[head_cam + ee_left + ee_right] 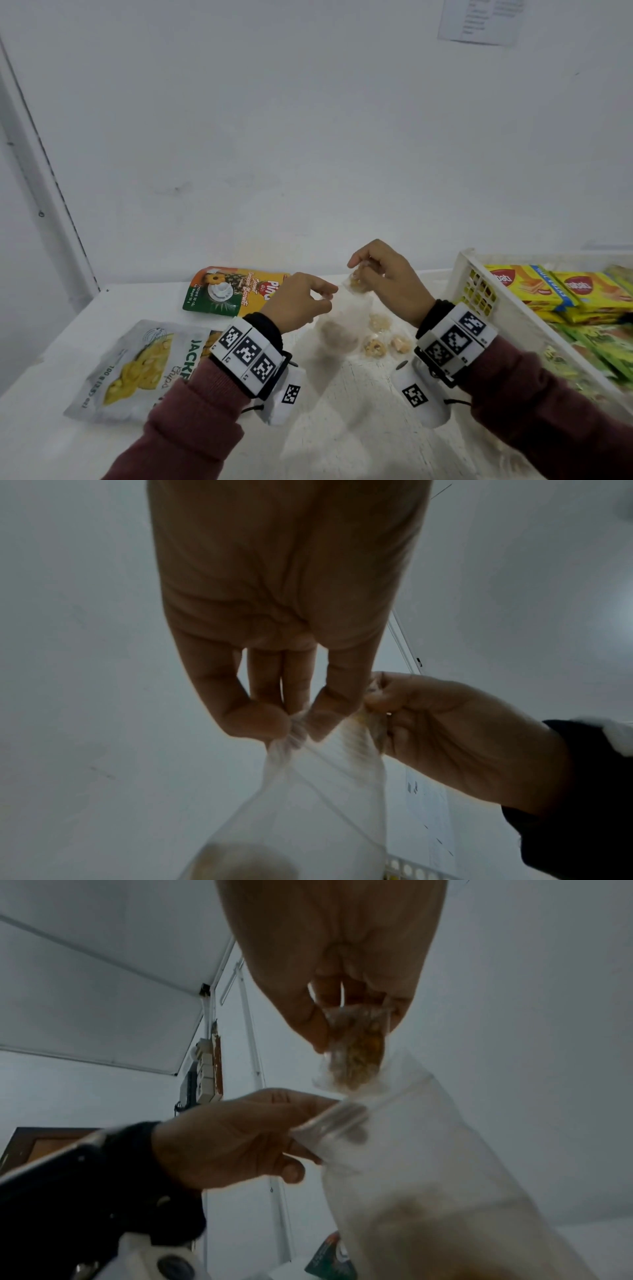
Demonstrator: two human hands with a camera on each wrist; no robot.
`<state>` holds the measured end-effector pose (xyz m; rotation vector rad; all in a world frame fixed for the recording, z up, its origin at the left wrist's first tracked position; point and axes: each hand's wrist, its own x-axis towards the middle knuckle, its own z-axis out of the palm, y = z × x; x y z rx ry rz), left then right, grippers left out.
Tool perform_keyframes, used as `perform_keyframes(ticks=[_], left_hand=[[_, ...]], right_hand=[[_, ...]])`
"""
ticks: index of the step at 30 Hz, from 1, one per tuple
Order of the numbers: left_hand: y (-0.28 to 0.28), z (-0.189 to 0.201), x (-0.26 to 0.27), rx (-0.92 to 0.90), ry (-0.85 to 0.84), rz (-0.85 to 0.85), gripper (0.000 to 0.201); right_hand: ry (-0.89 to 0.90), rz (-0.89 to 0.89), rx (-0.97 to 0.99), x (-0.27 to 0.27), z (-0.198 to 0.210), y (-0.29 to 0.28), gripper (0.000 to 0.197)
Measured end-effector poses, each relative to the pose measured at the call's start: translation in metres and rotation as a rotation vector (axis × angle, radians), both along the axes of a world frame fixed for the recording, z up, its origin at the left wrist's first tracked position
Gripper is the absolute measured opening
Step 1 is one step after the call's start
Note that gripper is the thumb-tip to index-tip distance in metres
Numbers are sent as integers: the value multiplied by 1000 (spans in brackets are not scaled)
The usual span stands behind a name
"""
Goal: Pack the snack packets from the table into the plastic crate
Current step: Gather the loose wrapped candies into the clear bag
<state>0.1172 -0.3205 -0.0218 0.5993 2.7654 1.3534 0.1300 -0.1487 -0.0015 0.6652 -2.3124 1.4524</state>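
At frame centre, the left hand [301, 301] pinches the limp clear bag [337, 329] by its rim while the right hand [383, 274] pinches a light, crushable snack [356, 282] by its wrapper.

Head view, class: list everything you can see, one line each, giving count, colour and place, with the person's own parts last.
Table: one, white, under everything.
Crate: one, white, at the table's right, holding yellow and green packets.
Pineapple pouch: one, orange and green, flat at the back left.
Jackfruit pouch: one, silver and yellow, flat at the front left.
Clear bag: one, see-through, held up mid-table.
Small snacks: three, beige, wrapped, on the table by the bag.
Held snack: one, beige, above the bag's mouth.
Paper: one, white, on the wall.
Left hand: pinches the bag's rim.
Right hand: pinches the held snack.
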Motion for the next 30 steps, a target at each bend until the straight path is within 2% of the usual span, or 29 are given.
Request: perform_keyframes(ticks=[6,11,14,16,19,21,24,27,30], left_hand=[[0,0,0,55,-7,7,26],[1,-1,1,191,-37,43,24],[3,0,5,277,-66,42,23],[3,-5,7,330,-103,1,38],[-1,-27,3,290,-219,-102,92],[-2,-40,2,247,-306,-166,106],[-1,-48,4,337,-344,-206,87],[1,-47,4,396,-265,-208,55],[1,-41,5,428,-174,-168,34]], right_hand=[[74,37,421,-8,-19,5,11],[128,5,930,-3,-16,8,33],[172,-43,1072,-1,-16,9,30],[184,-79,1001,-1,-13,10,24],[181,-98,826,2,-7,13,21],[202,-76,702,4,-2,16,19],[216,-50,672,7,7,18,22],[305,-50,667,7,11,20,28],[383,-22,608,5,13,23,33]])
